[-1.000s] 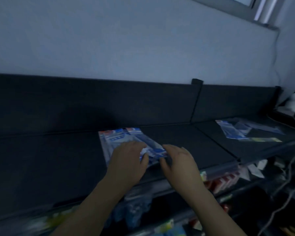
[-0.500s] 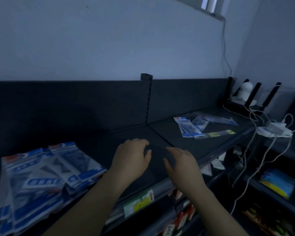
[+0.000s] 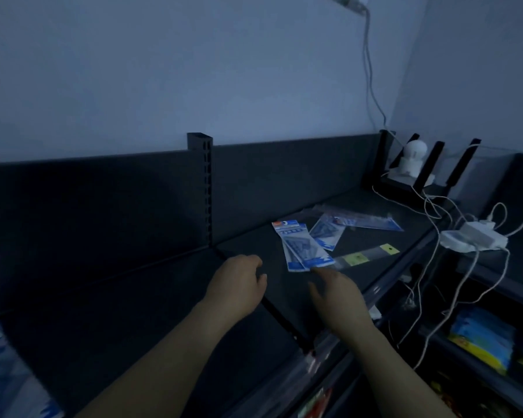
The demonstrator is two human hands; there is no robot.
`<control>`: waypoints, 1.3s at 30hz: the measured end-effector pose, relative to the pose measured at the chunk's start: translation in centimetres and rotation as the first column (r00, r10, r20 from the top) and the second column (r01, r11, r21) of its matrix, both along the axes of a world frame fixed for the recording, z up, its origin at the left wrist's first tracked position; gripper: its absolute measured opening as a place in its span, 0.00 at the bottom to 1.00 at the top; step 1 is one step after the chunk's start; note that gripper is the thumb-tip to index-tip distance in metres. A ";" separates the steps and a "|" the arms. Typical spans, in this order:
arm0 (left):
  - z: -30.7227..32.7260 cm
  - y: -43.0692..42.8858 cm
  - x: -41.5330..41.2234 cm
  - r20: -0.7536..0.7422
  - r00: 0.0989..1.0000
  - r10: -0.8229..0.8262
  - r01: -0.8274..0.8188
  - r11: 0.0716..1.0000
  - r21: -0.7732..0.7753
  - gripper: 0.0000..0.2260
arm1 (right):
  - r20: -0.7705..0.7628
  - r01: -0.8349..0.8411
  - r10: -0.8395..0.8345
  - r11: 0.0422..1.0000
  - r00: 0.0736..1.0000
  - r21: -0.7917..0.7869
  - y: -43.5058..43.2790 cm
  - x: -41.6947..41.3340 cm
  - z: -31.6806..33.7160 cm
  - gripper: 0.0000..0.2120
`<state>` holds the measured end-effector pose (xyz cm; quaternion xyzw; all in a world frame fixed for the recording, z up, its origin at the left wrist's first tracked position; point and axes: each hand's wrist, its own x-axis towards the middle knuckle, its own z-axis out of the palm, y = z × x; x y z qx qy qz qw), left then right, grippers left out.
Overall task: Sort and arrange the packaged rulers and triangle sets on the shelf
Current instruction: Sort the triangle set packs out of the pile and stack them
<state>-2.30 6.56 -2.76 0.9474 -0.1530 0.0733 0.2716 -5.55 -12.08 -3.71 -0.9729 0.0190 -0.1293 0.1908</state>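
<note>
While the triangle packs point(image 3: 304, 247) are lying in the right bay of the shelf point(image 3: 290, 286), their long axis is running away from you, leaning a little left at the far end, and their near end is pointing at your right hand point(image 3: 337, 294). Its fingers are reaching forward, nearly straight and close together, tips at the packs' near edge; whether they are touching, I cannot tell. Your left hand point(image 3: 239, 282) is hovering farther off to the left, fingers loosely curled, holding nothing. The right hand is looking like the nearer one for the pickup. Beside the packs, a small pack point(image 3: 326, 235), a ruler pack point(image 3: 369, 221) and a clear ruler point(image 3: 367, 255) are lying scattered.
</note>
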 end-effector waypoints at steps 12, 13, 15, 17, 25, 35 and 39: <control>-2.3 -9.0 9.2 -0.235 0.944 0.232 -0.295 0.912 -0.286 0.09 | -0.055 -0.394 0.393 0.919 0.918 -0.008 -7.6 12.3 -1.8 0.10; -2.5 -9.2 9.6 -0.248 0.938 0.244 -0.318 0.889 -0.329 0.03 | -0.040 -0.454 0.453 0.891 0.890 -0.001 -7.8 12.4 -2.1 0.11; -3.1 -9.5 10.4 -0.278 0.925 0.261 -0.354 0.857 -0.375 0.12 | -0.014 -0.541 0.543 0.838 0.839 0.067 -8.1 12.4 -2.8 0.13; -3.3 -9.5 10.9 -0.315 0.906 0.284 -0.396 0.832 -0.388 0.17 | 0.017 -0.580 0.583 0.805 0.812 0.128 -8.5 12.7 -3.4 0.13; -3.1 -8.2 10.7 -0.297 0.878 0.375 -0.472 0.781 -0.409 0.12 | 0.051 -0.591 0.590 0.806 0.806 0.016 -8.4 13.8 -3.8 0.18; -3.1 -8.2 10.7 -0.382 0.866 0.322 -0.490 0.697 -0.523 0.22 | 0.040 -0.535 0.534 0.841 0.845 0.084 -9.4 15.4 -2.6 0.20; -3.8 -8.1 10.9 -0.386 0.881 0.273 -0.462 0.665 -0.587 0.15 | -0.065 -0.367 0.361 0.923 0.930 -0.115 -11.6 17.4 -2.8 0.20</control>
